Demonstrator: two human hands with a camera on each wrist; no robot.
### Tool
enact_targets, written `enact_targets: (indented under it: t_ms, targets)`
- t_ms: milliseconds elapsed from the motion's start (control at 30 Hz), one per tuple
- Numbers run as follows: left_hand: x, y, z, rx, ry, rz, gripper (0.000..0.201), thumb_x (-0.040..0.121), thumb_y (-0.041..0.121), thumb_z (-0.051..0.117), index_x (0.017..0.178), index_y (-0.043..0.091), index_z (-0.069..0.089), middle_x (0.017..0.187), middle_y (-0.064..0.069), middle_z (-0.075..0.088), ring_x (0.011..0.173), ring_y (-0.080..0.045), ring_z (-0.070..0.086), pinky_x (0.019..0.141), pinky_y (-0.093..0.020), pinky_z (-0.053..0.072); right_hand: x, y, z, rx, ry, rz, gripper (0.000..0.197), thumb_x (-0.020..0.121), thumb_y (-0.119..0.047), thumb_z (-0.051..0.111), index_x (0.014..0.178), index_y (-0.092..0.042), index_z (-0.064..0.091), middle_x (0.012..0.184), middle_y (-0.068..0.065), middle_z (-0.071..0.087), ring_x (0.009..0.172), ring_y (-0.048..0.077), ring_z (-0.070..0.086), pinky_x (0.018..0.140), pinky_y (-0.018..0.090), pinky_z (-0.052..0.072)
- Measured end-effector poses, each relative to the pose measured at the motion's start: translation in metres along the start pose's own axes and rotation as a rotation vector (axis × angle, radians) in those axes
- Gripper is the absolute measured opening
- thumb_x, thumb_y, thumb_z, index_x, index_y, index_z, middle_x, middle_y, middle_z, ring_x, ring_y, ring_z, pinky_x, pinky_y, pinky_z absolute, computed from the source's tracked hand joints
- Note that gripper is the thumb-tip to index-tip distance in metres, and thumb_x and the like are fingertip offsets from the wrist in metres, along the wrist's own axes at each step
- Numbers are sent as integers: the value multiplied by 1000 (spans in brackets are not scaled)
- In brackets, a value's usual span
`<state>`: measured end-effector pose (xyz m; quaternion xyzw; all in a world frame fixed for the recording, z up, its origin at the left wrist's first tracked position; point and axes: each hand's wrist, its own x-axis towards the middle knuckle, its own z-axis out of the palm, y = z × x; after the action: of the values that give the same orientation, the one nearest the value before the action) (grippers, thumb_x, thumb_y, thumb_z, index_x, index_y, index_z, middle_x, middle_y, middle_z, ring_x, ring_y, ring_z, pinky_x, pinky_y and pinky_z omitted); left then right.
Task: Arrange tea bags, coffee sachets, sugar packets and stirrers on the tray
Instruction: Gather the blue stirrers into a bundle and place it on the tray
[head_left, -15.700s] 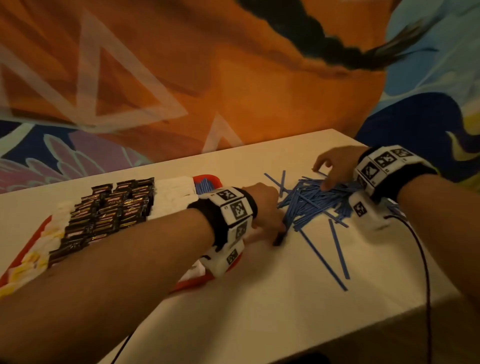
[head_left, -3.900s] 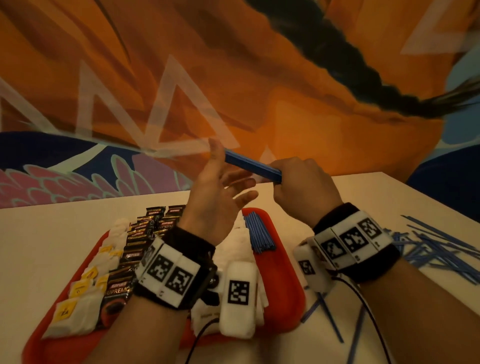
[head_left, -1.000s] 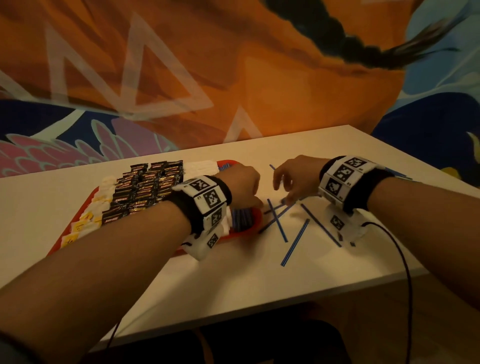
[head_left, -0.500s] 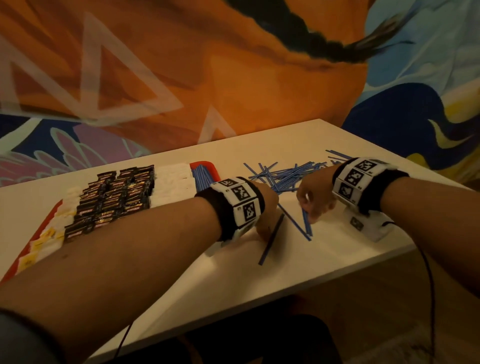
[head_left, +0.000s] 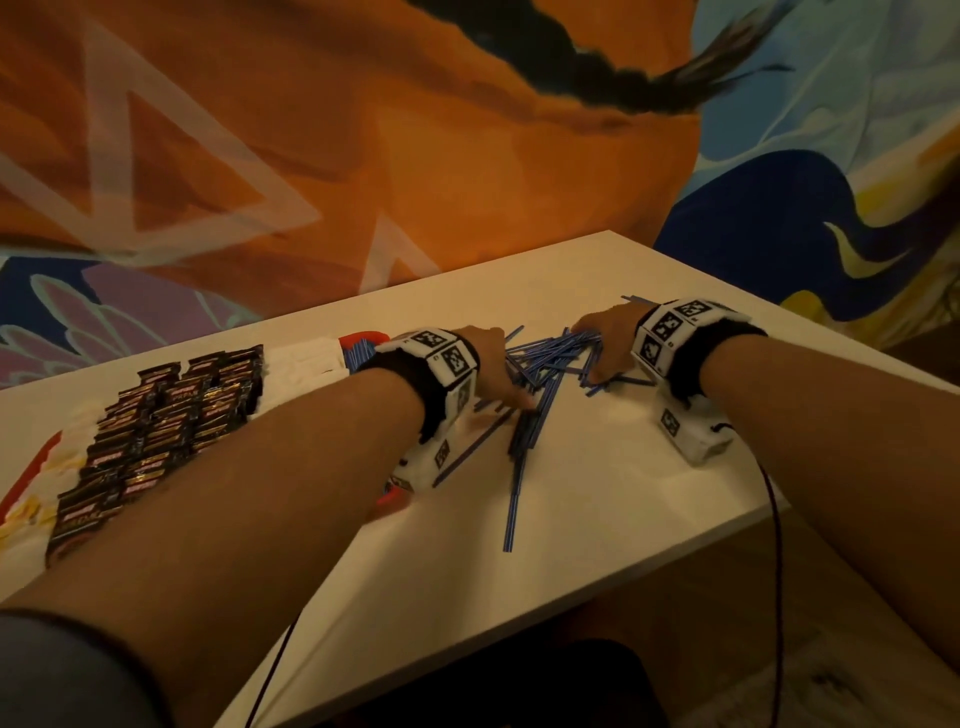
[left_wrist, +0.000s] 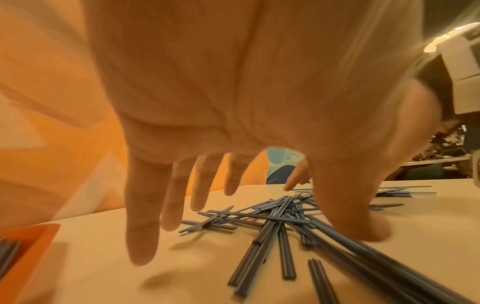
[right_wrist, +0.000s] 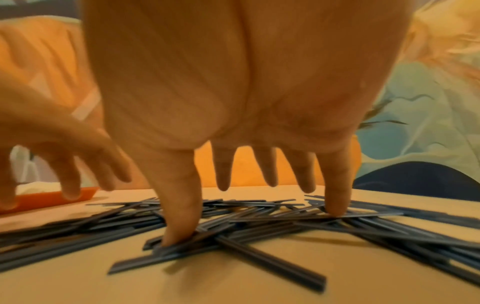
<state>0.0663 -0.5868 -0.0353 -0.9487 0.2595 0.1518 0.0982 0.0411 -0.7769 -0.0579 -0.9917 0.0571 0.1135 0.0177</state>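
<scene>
Wall mural (head_left: 467, 130) behind: mostly orange w/ pale triangle outlines, black brush-like streak at top, blue and yellow shapes to right, pink-purple leaf forms lower left. Pale tabletop (head_left: 597, 519) set against it. Lighting warm, dim.

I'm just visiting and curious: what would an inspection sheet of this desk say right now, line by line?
Surface: pale table, edge near the person.
Job's things: red tray with dark coffee sachets, white packets and some stirrers; loose blue stirrers piled on the table.
Clutter: nothing seen.
Grippers: left hand and right hand, fingers spread, pressing on the pile.
Cables: dark cable hangs from the right wrist unit; another below the left arm.
Surroundings: orange and blue mural behind.
</scene>
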Motion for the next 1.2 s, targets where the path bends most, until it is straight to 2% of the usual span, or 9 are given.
enact_targets:
  t_ms: [100,267,367,467,533,667,967,1133,1200]
  targets:
    - [8,2,2,-3,-104,-19,118,73,75,65,157,11,13,158,-9,34,140,-31,39,113,-44,37,-1,0,-3,48,-40,-36,77,82,-39,77,148,-26,40,148,3,47,130,27,48,107,36,40]
    - [19,8,5,70,-86,-26,118,69,80,65,154,9,25,151,-11,44,128,-29,50,105,-42,44,-3,-20,-6,35,22,-161,49,79,-29,81,125,-25,63,132,2,59,116,25,58,98,36,48]
    - [27,7,4,43,-41,-4,104,70,74,71,146,8,41,142,-12,53,101,-20,49,94,-39,46,-3,-26,-5,145,56,-222,36,81,-19,80,115,-20,70,120,0,68,99,14,60,86,28,47]
    - [31,7,1,-5,14,22,86,71,66,76,131,7,55,118,-8,63,93,-23,54,90,-38,50,-5,-24,-6,198,121,-215,32,82,-19,78,112,-20,69,114,-1,69,92,11,56,81,25,45]
    - [29,12,1,-36,11,5,82,72,68,74,126,8,58,106,-6,60,91,-23,54,83,-35,48,-4,-20,-6,203,147,-185,31,81,-23,79,111,-22,69,114,-1,69,94,13,59,86,29,49]
    - [29,21,3,-21,15,9,76,72,66,75,123,10,62,112,-7,68,98,-24,64,86,-35,53,-5,-12,-5,226,175,-146,29,82,-25,79,109,-22,70,111,-1,69,93,14,59,81,28,47]
    - [19,39,0,-83,48,22,31,91,22,68,116,4,63,94,-9,64,91,-26,64,79,-33,55,-11,-9,-8,292,208,-160,17,84,-27,75,100,-25,70,106,-2,71,92,14,61,85,30,50]
    - [18,38,8,-39,43,-11,48,99,25,55,138,2,39,134,-17,52,119,-32,55,87,-36,46,-18,-7,-10,308,225,-157,19,86,-29,74,102,-22,70,107,-1,70,91,12,59,83,28,48]
    - [17,36,9,-50,31,-13,48,103,24,49,142,0,34,139,-18,47,123,-33,53,91,-36,44,-21,-5,-10,310,229,-152,21,86,-30,74,105,-21,70,107,-1,69,91,12,59,83,28,48]
